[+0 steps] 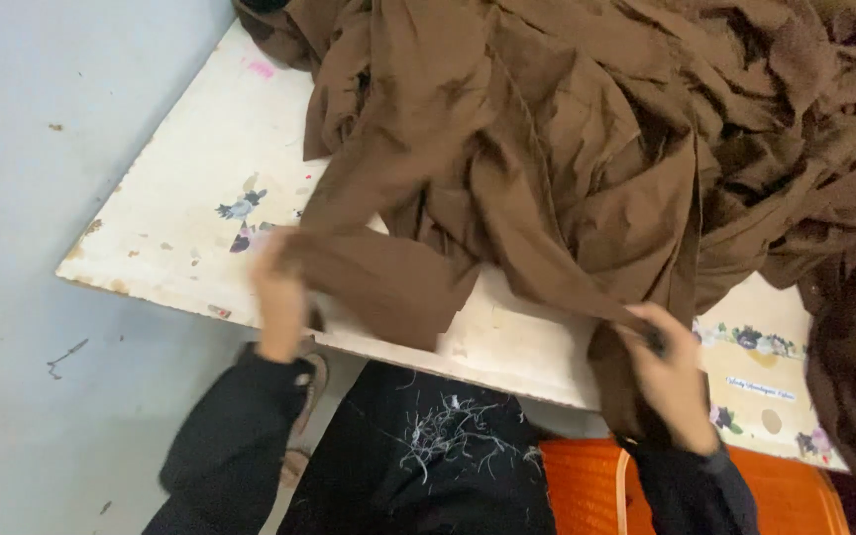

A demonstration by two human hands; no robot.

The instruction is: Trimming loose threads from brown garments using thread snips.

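A big heap of brown cloth point(587, 129) covers most of a worn white board point(200, 198). My left hand point(277, 292) grips a folded corner of the brown cloth at the board's near edge. My right hand point(671, 381) pinches another fold of the same cloth where it hangs over the near edge. Both arms are in black sleeves. Motion blurs the hands a little.
Small flower stickers point(242, 208) mark the board. An orange plastic seat or crate point(795, 495) sits at the lower right. My dark-clothed lap point(428, 456) carries loose white thread scraps. Pale grey floor point(22, 297) lies to the left.
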